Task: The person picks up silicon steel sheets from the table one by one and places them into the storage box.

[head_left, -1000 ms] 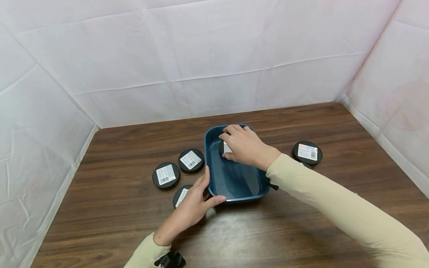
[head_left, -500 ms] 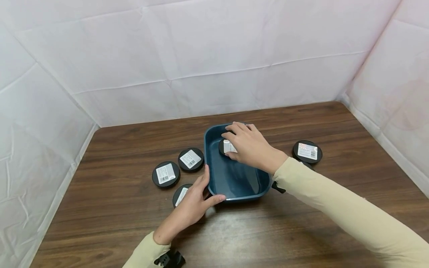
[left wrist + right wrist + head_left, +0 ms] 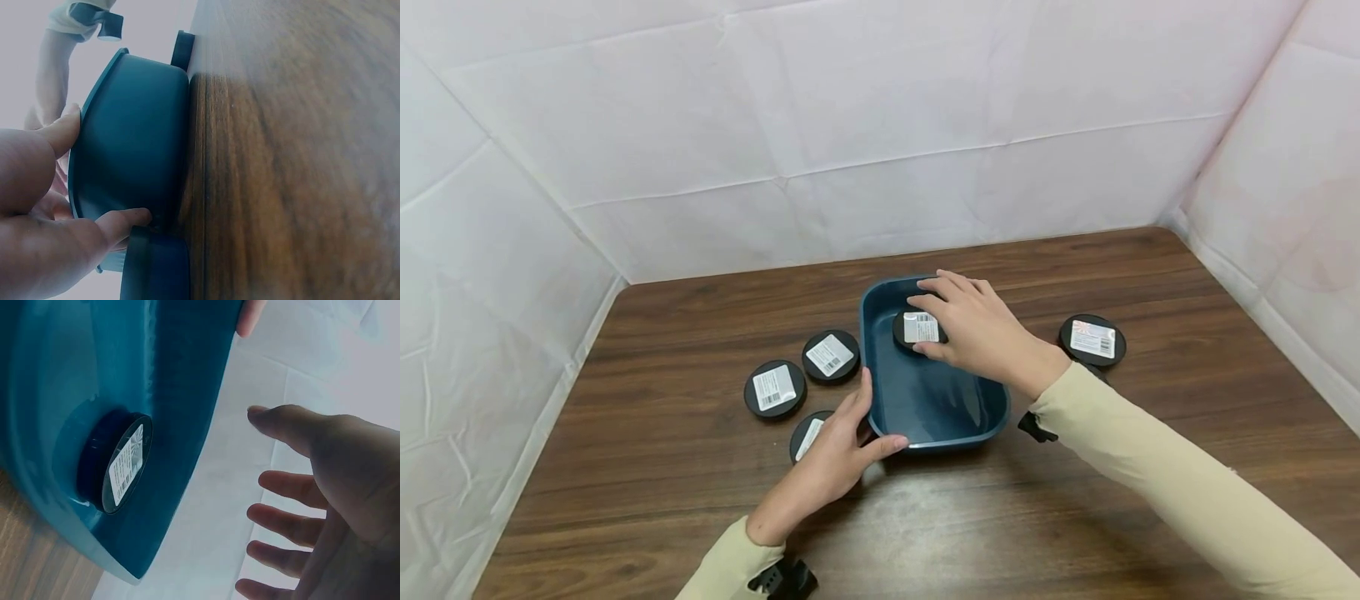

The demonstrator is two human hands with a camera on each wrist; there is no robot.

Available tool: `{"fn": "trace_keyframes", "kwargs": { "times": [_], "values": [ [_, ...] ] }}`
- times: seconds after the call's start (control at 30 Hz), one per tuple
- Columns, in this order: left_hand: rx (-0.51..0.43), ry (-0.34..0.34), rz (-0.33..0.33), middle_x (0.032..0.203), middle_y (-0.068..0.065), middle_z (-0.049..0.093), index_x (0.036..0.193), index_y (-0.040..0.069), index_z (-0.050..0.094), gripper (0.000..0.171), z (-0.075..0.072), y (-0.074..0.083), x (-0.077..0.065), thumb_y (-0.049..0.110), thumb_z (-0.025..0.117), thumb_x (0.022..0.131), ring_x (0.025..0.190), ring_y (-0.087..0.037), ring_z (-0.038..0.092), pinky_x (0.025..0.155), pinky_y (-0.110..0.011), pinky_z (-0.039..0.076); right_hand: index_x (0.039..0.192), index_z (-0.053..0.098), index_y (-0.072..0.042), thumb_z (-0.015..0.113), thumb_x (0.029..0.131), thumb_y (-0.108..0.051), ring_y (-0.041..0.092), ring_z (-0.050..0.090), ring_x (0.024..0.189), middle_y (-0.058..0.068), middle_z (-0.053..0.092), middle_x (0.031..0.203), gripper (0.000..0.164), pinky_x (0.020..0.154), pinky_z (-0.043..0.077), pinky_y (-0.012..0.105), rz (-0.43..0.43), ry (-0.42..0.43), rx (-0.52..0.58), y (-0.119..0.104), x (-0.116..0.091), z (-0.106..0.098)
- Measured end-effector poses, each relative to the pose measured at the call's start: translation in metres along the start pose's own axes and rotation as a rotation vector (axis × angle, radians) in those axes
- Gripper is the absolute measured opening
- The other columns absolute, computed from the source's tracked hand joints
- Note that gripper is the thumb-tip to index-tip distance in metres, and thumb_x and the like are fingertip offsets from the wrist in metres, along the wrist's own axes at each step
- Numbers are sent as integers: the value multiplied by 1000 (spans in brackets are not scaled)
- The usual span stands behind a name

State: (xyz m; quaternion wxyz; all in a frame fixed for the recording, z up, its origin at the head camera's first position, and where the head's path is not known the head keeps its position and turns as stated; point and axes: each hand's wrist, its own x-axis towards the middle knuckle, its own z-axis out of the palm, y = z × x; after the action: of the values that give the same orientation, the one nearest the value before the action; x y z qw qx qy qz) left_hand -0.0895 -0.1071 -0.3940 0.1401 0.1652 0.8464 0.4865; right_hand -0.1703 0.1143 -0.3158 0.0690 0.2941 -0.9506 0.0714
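Note:
A dark blue tray [image 3: 925,408] stands on the wooden table, with one flat, round black container [image 3: 921,328] with a white barcode label inside its far left part. Over the tray, my right hand [image 3: 985,333] has its fingers spread; the right wrist view shows a gap between this hand [image 3: 325,500] and the round container [image 3: 128,465]. At the tray's near left corner, my left hand [image 3: 831,458] touches the outside, thumb along the near rim and forefinger along the left side. In the left wrist view its thumb [image 3: 62,130] rests at the rim.
Left of the tray lie three more round black containers, one at the far side [image 3: 831,357], one further left [image 3: 774,389], and one partly behind my left hand [image 3: 807,433]. Another [image 3: 1092,340] lies right of the tray, partly over a dark thing. White sheeting [image 3: 880,125] surrounds the table.
My right hand has come off the round container and drawn back slightly to the right, so more of its label shows. The left hand has stayed at the tray's corner.

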Motion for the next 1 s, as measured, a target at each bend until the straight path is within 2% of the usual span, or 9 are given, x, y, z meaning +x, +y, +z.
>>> {"fn": "trace_keyframes", "kwargs": {
  "times": [0.3, 0.57, 1.0],
  "values": [
    [1, 3, -3, 167, -21, 15, 160, 4, 3, 97, 0, 2, 0, 31, 69, 94, 148, -31, 36, 110, -44, 44, 147, 51, -8, 71, 93, -45, 39, 32, 149, 17, 47, 153, 69, 116, 31, 61, -4, -1, 23, 7, -11, 0],
    [7, 7, -2, 167, -21, 15, 160, 3, 4, 97, 0, 2, 0, 32, 68, 94, 148, -31, 35, 110, -44, 44, 148, 50, -10, 67, 95, -44, 38, 31, 150, 16, 48, 153, 65, 117, 29, 61, -19, 63, 47, 9, -22, 4],
    [4, -7, -4, 167, -21, 12, 160, 3, 3, 98, 0, 0, -1, 33, 69, 94, 149, -31, 33, 110, -43, 43, 154, 41, -12, 69, 94, -44, 39, 25, 152, 16, 39, 159, 73, 116, 24, 68, 30, 90, 116, 14, -34, 9]
  ]
}}
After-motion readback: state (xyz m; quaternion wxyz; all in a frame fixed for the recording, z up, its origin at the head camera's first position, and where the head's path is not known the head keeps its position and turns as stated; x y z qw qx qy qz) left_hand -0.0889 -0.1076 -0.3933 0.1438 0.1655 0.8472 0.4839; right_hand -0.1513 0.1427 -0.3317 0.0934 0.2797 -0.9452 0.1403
